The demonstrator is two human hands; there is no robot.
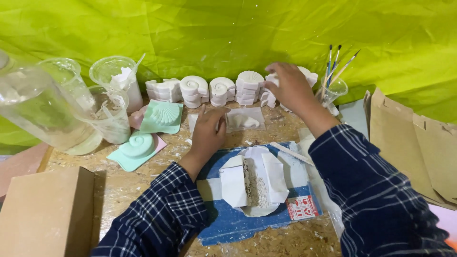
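My left hand (208,129) rests flat on the wooden table, its fingers on a clear plastic bag (245,119) that holds a white plaster cast. My right hand (289,85) reaches to the back row of stacked white shell-shaped plaster casts (219,90), its fingers closed over the stack at the right end (270,97). Whether it grips a cast I cannot tell. In front of me lies a blue board (223,219) with folded white paper (259,181) and white grit on it.
Two mint-green shell moulds (162,116) (137,148) lie at left beside clear plastic cups (112,102) and a large clear jug (35,107). A cup with paintbrushes (333,88) stands at back right. Brown paper bags (419,143) lie right, a cardboard box (45,214) front left.
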